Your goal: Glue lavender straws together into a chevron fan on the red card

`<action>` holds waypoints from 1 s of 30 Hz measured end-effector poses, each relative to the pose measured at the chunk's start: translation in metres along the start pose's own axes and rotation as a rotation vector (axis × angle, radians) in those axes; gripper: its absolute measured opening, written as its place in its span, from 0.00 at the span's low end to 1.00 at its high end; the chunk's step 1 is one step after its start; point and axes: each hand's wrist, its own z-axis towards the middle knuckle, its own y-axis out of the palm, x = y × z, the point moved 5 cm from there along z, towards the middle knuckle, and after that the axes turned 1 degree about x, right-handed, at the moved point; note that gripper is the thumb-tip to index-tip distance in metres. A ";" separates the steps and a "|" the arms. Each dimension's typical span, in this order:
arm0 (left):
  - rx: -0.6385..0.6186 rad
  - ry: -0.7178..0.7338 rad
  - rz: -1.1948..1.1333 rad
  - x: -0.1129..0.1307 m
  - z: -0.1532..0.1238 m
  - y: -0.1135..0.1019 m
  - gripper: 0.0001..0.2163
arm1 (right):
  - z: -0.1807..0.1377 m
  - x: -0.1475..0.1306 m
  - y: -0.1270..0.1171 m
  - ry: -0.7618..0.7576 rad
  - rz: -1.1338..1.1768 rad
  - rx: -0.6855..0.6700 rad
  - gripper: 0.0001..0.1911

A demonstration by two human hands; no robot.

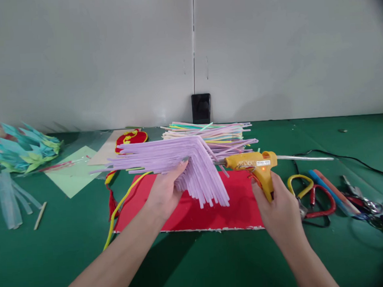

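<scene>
My left hand (166,190) is closed on a row of bent lilac pipe cleaners (192,154), joined side by side into a V-shaped fan with one side pointing left and the other hanging toward me. In my right hand (279,207) is a yellow hot glue gun (252,160), its small light glowing orange. A clear glue stick (304,157) juts from its back. The nozzle points left, close to the fan's right side; whether it touches cannot be made out. Beneath both lies a red board (215,218) with a ragged white front edge.
Behind the fan lies a pile of multicoloured pipe cleaners (207,131), with a black phone (201,108) against the wall. Yellow-and-red-handled scissors (323,200) and other tools lie right. Left are green paper (74,172), a blue-green folded piece (26,149) and a yellow cord (123,201).
</scene>
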 end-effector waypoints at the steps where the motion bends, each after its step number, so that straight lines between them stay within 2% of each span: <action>1: -0.001 0.003 0.002 0.000 0.000 0.000 0.14 | 0.000 0.000 0.000 0.002 -0.002 -0.002 0.19; 10: 0.010 -0.006 -0.019 0.006 0.000 0.002 0.12 | -0.001 0.001 0.001 -0.007 -0.013 -0.022 0.19; 17: -0.024 0.027 -0.005 0.007 0.003 0.000 0.17 | -0.001 -0.001 0.001 -0.031 -0.001 -0.003 0.18; 30: 0.030 0.078 -0.012 0.016 0.005 0.001 0.12 | -0.002 0.004 0.003 0.004 -0.007 -0.029 0.22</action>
